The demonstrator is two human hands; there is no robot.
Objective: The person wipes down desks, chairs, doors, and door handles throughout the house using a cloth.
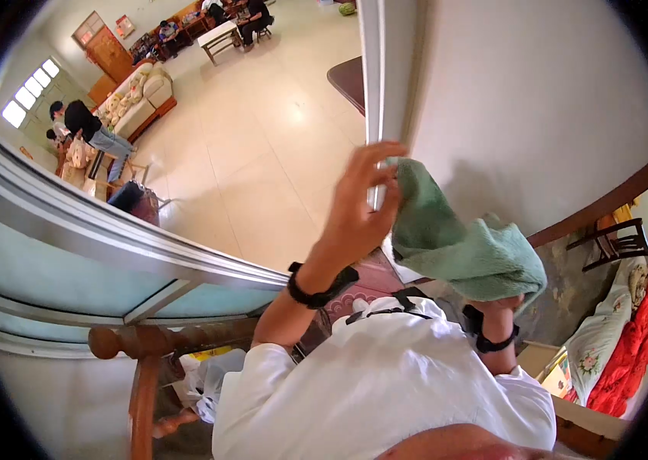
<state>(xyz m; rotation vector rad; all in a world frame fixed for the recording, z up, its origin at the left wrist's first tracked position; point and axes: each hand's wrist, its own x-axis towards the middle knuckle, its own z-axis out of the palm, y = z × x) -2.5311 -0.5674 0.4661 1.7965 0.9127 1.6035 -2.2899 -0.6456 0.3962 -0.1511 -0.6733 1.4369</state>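
A green towel point(477, 253) stretches between my two hands in front of the white window frame point(372, 77). My left hand point(358, 192) is raised by the frame's edge, fingers curled at the towel's upper corner, seeming to pinch it. Lower and to the right, my right hand point(502, 303) grips the towel's bunched end, which covers most of its fingers. Black bands circle both wrists.
A wooden railing point(178, 337) with a round knob and plastic bags point(213, 376) are at lower left. A white wall point(539, 100) rises at right, with a wooden chair point(619, 244) and red bedding point(638, 345) below. Beyond the frame are a sofa point(136, 115) and several people.
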